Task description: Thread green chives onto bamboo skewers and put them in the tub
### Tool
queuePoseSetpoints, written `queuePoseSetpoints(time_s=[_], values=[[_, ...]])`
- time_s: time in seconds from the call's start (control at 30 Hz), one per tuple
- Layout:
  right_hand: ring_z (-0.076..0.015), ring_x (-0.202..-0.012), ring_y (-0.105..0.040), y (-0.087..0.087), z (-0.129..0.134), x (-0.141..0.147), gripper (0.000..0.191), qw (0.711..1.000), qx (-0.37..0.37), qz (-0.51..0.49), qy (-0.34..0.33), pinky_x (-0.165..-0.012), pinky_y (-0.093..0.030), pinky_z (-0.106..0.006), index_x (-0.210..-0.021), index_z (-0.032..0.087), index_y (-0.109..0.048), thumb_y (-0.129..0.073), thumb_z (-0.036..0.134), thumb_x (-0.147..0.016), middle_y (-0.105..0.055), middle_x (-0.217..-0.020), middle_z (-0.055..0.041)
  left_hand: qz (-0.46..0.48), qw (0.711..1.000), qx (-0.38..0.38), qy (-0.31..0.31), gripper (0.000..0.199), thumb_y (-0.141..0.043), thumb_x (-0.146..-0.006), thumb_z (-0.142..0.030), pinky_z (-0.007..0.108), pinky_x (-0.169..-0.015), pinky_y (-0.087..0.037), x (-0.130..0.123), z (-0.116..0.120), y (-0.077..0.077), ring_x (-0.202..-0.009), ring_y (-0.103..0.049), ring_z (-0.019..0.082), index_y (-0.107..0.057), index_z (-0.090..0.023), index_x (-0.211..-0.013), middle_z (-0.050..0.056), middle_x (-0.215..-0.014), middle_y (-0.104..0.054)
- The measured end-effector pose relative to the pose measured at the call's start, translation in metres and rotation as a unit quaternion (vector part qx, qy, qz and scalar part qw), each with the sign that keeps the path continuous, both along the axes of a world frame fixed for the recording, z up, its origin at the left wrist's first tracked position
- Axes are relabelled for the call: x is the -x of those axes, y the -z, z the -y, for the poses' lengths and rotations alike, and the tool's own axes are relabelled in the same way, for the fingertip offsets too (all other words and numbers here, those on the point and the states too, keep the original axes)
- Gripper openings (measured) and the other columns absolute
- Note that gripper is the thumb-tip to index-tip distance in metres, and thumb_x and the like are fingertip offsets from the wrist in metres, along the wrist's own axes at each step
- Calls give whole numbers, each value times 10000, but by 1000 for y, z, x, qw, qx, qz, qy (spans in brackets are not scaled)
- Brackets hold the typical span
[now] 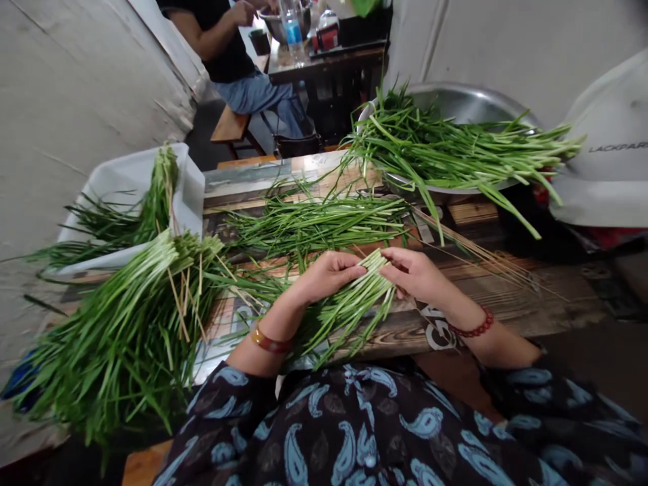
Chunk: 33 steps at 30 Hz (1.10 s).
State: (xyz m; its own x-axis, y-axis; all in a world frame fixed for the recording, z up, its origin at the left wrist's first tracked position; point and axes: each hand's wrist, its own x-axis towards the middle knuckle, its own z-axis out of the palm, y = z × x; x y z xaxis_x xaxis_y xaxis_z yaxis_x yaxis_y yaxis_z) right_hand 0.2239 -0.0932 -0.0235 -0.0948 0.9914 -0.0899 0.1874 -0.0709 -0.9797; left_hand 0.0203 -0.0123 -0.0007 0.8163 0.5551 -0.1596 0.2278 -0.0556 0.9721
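Observation:
A bunch of garlic chives (354, 297) lies in front of my body, its pale cut ends up between my two hands. My left hand (331, 273) is closed on the bunch from the left, thumb along the stems. From the other side my right hand (412, 273) pinches the stems near their ends, its fingertips partly hidden. Just beyond my hands, loose chives (324, 219) are spread across the table. Thin wooden skewers (480, 253) lie to the right of them. At the left, finished-looking bundles of chives (116, 337) have skewers through their pale ends.
A white plastic bin (195, 182) with more chives stands at the left. A big steel bowl (480, 101) heaped with chives is at the back right, by a white chair back (607, 169). Beyond the wooden table (506, 304), another person (223, 47) sits at a second table.

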Motion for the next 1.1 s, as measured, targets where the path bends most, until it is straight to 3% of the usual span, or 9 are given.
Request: queuePoseSetpoints(time_s=[0.13,0.2,0.3,0.43,0.53,0.6,0.7,0.8,1.1], values=[[-155,-724,-625,4,-14,15,227,993,-83,82,-5,-679,-488,-270,-884,174,-689,-563,363,-898,-699,-813,-28,-31,999,-23,0,484,-556,-867,-542,188,-492,-276,3,-3,7,-547,-345,71,-549,-125,-622,-35,-563,-433],[-160,-718,-616,7,-15,19,230,989,-96,111,2,-678,-471,-271,-849,177,-679,-540,350,-910,-691,-778,-28,-43,998,-46,-6,474,-543,-878,-510,188,-489,-274,6,-4,10,-543,-349,71,-538,-127,-600,-36,-550,-429],[-158,-688,-609,11,-14,19,216,989,-97,109,13,-652,-457,-263,-838,187,-663,-530,340,-913,-683,-754,-23,-41,998,-48,-16,392,-554,-888,-440,194,-547,-382,9,-5,10,-606,-502,100,-645,-116,-688,6,-646,-605],[-144,-645,-574,13,-14,13,204,988,-101,116,12,-624,-429,-252,-780,197,-616,-535,332,-911,-645,-706,-7,-8,991,29,-133,345,-613,-879,-420,262,-713,-537,16,-9,4,-812,-691,183,-724,-124,-1018,103,-953,-762],[-132,-617,-542,10,-13,12,199,985,-108,132,21,-606,-412,-245,-729,204,-569,-535,307,-896,-599,-658,6,13,970,31,-240,362,-637,-872,-435,298,-720,-572,24,-16,-3,-773,-720,192,-714,-124,-1041,117,-922,-773],[-130,-620,-553,7,-11,13,169,985,-118,119,30,-610,-422,-239,-750,206,-575,-527,286,-892,-610,-667,8,-2,965,-21,-263,348,-638,-874,-428,300,-723,-573,26,-22,-9,-750,-718,185,-721,-123,-1021,110,-897,-773],[-127,-625,-579,3,-6,17,112,981,-159,99,44,-628,-447,-231,-812,209,-603,-522,240,-883,-648,-696,8,-70,962,-156,-214,299,-639,-874,-388,289,-727,-552,19,-32,-17,-771,-706,185,-746,-138,-997,95,-893,-770],[-127,-640,-612,0,-1,19,95,972,-207,100,51,-648,-470,-224,-838,211,-615,-532,220,-884,-675,-715,4,-124,937,-302,-126,205,-627,-876,-288,288,-773,-527,-1,-43,-17,-829,-691,186,-762,-158,-956,76,-906,-761],[-132,-668,-666,4,-4,19,141,933,-332,104,86,-650,-484,-225,-820,194,-624,-532,216,-924,-705,-731,-14,-185,831,-522,46,200,-602,-899,-206,385,-901,-488,-78,-64,15,-930,-644,238,-731,-119,-1025,125,-993,-718]])
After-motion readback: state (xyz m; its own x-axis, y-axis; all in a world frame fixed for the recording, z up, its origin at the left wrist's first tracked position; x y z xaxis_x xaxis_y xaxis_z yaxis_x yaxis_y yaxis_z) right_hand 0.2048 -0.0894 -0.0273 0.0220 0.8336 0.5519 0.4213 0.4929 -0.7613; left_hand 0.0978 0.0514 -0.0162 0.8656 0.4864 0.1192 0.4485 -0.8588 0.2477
